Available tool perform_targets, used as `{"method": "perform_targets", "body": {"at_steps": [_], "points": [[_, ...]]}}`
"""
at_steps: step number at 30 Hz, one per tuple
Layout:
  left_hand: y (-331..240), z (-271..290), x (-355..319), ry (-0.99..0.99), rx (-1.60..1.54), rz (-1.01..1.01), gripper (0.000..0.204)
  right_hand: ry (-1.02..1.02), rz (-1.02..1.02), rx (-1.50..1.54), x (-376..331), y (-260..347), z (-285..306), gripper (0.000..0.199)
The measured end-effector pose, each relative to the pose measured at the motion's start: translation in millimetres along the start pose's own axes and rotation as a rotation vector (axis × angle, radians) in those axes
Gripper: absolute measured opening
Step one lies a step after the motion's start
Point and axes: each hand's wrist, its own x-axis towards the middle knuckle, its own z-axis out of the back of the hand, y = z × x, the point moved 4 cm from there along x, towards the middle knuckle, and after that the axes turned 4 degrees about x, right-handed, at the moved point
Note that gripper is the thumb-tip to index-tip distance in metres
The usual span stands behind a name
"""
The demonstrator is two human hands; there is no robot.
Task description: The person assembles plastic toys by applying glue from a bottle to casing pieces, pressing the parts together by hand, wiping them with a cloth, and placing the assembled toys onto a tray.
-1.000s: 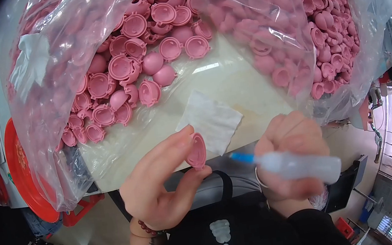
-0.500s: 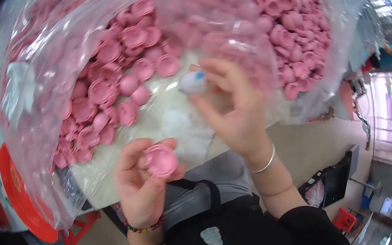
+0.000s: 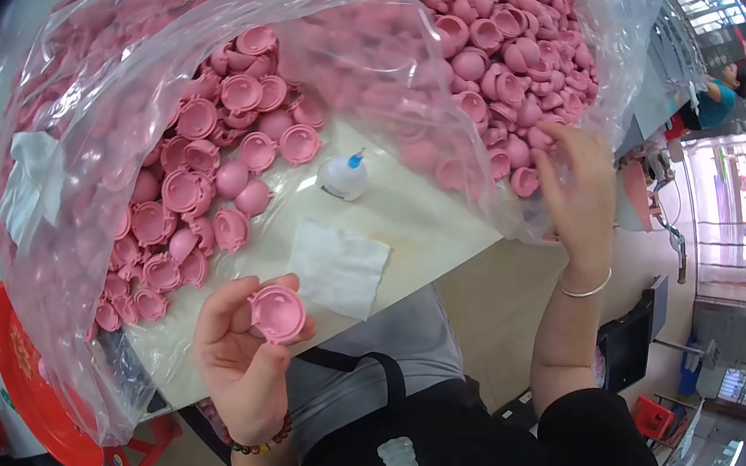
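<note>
My left hand (image 3: 243, 377) holds a pink hollow half-shell (image 3: 278, 314) between thumb and fingers, its round open side facing up at me. Over at the right, my right hand (image 3: 584, 189) reaches to the near edge of a heap of pink shells (image 3: 515, 56). Its thumb and fingers are apart, with shells beside the fingertips; whether they touch one I cannot tell. A small white squeeze bottle (image 3: 343, 178) with a blue nozzle stands on the table, apart from both hands. In front of it lies a folded white cloth (image 3: 341, 266).
A second heap of pink shells (image 3: 186, 192) spreads over the table's left side. Clear plastic sheeting (image 3: 388, 69) wraps the heaps. Another white cloth (image 3: 34, 183) lies on the plastic at far left, above a red tray (image 3: 31, 376). A red stool (image 3: 146, 453) stands below.
My right hand has let go of the squeeze bottle, which now stands on the table, and has moved right to the other heap. My left hand keeps the half-shell, slightly shifted left.
</note>
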Motion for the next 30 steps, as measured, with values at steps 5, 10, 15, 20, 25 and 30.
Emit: {"method": "perform_targets", "body": {"at_steps": [5,10,15,20,25,30], "points": [[2,-7,0,-0.031,0.048,0.010,0.052,-0.148,0.124,0.168,-16,63,31,0.021],[0,-2,-1,-0.058,0.129,-0.013,0.055,0.385,0.204,0.522,-32,105,-27,0.025],[3,-3,2,0.031,-0.070,0.066,0.055,0.476,0.001,0.667,-31,96,-34,0.026],[12,-4,1,0.147,-0.497,0.218,0.056,0.405,0.108,0.597,-34,94,-39,0.036],[20,-13,1,0.311,-0.838,0.170,0.053,0.282,-0.079,0.584,-32,103,-33,0.035],[13,-15,5,0.344,-0.528,-0.017,0.047,0.279,-0.083,0.447,-40,93,-41,0.034]]}}
